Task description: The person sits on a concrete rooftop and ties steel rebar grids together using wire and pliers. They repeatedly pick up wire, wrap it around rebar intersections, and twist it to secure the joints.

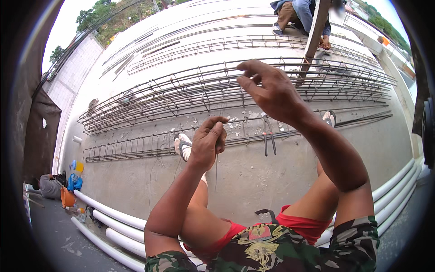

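My left hand (209, 141) is closed with its thumb against the fingers; a thin tie wire (216, 173) hangs below it. My right hand (266, 86) is raised to the upper right, thumb and fingers curled apart, and I see nothing between them. Beneath both hands lies a narrow rebar cage (136, 147) with rectangular stirrups. Pincers (268, 134) with dark handles rest at its top bar, jaws upward, touched by neither hand. Beyond lies a larger stack of rebar cages (170, 90), partly hidden by my right hand.
White pipes (119, 224) lie behind my legs. A wooden post (314, 37) stands at the upper right, near a crouching person (299, 15). Another person (51, 186) is at the far left by an orange bucket (68, 197). Rubble bits (234, 125) litter the concrete floor.
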A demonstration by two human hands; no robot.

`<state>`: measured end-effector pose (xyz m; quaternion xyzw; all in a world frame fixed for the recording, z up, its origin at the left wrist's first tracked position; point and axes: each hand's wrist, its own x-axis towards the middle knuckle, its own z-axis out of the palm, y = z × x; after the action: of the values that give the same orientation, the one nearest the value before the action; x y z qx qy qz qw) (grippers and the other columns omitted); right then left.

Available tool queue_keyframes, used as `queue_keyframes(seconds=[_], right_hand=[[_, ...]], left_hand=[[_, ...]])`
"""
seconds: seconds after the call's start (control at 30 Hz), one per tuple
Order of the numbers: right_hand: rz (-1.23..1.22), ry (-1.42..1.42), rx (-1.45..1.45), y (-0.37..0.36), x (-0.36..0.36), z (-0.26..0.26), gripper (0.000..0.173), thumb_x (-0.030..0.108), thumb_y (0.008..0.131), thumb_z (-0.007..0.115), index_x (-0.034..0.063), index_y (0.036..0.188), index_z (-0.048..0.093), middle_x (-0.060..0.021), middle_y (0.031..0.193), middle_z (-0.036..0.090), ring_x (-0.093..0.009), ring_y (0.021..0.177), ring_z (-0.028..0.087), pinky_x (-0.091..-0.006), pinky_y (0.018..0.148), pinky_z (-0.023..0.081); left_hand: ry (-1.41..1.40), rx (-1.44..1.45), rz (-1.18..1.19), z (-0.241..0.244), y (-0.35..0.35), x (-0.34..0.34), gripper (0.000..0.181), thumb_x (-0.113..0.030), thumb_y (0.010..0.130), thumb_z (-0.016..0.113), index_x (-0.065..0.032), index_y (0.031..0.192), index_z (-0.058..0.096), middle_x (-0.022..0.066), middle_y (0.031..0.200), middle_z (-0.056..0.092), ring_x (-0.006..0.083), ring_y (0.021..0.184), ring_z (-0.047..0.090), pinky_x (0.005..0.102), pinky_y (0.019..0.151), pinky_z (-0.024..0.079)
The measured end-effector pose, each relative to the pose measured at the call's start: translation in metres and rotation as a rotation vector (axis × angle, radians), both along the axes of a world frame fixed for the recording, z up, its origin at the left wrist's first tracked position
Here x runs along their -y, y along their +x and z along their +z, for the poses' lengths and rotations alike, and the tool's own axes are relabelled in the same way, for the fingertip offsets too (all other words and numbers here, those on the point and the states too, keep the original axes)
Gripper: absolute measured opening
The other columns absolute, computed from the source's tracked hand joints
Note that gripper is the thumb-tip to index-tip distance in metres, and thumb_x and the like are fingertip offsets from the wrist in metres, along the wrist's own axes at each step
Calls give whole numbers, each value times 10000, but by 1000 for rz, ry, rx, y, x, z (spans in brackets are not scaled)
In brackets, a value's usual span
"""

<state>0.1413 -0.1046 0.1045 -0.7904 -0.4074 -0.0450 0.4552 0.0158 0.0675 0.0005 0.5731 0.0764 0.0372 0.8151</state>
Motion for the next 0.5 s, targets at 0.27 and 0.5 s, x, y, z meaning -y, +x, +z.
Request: queue_keyframes(seconds=[0.27, 0.5], right_hand=[[164, 147, -588, 4, 50, -78, 693, 267, 974, 605, -41, 1487, 256, -209, 1240, 596, -198, 998, 629, -292, 739, 523], [207, 280, -686, -1, 62, -75, 422, 218, 983, 593, -42, 1307, 517, -127, 1076, 696, -149, 923, 657, -258, 691, 509]], left_hand=[[148, 72, -189, -5, 6, 45, 241, -191, 1042, 447, -34, 1200, 538, -33, 644, 424, 48, 530, 335, 224, 471, 289], [134, 39, -273, -3, 3, 65, 270, -208, 1050, 435, 4, 1172, 551, -37, 646, 393, 52, 557, 338, 221, 479, 285]])
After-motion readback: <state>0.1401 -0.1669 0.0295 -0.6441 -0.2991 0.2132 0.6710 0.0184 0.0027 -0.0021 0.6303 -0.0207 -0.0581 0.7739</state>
